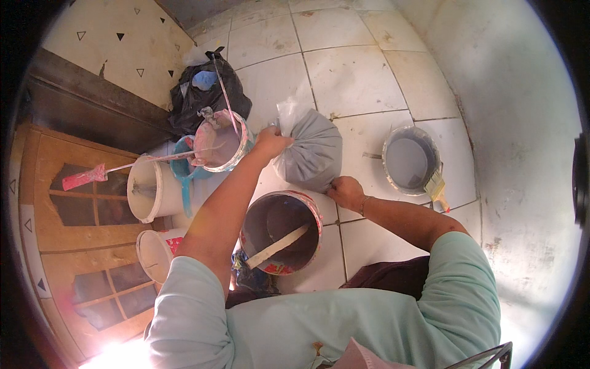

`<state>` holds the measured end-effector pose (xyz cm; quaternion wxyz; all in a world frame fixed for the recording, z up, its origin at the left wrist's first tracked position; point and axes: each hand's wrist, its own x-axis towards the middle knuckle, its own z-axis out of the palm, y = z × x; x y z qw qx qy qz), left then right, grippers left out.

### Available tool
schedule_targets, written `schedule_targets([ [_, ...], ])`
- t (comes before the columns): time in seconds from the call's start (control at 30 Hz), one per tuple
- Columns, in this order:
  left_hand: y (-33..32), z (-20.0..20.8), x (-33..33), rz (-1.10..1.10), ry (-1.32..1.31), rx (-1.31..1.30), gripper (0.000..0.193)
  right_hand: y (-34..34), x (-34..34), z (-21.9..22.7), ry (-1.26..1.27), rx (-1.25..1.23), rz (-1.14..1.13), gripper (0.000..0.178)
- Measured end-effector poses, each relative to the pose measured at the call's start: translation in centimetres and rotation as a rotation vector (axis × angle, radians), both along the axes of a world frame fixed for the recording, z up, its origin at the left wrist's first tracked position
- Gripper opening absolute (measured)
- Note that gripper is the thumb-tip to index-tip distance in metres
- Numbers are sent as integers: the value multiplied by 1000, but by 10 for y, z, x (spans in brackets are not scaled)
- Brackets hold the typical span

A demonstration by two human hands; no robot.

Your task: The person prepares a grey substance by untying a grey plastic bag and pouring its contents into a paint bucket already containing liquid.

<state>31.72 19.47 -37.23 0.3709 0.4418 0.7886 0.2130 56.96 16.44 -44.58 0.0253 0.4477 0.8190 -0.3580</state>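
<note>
A clear plastic bag full of grey material sits on the tiles ahead of me, its neck gathered toward the left. My left hand is closed round that gathered neck. At the bag's lower right edge, my right hand has its fingers curled in and grips the plastic. Just nearer to me stands a large bucket with a dark inside and red marks. A flat wooden stick leans across its opening.
Right of the bag stands a bucket of grey paint with a brush on its rim. Left are a pink-stained bucket with a roller across it, a blue dipper, two pale buckets and a black bag.
</note>
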Motion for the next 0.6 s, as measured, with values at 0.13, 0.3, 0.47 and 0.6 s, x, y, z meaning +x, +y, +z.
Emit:
schedule_targets([
  [0.13,-1,-20,-11,4,-36,72,35,0,-4,9,66,57,8,28],
  [0.3,-8,-3,-1,19,54,85,29,9,13,35,192,66,33,27],
  [0.47,-23,36,14,169,-283,149,27,17,37,89,254,48,85,28],
  [0.6,-24,56,30,223,-360,138,30,20,64,136,284,-298,-90,27],
])
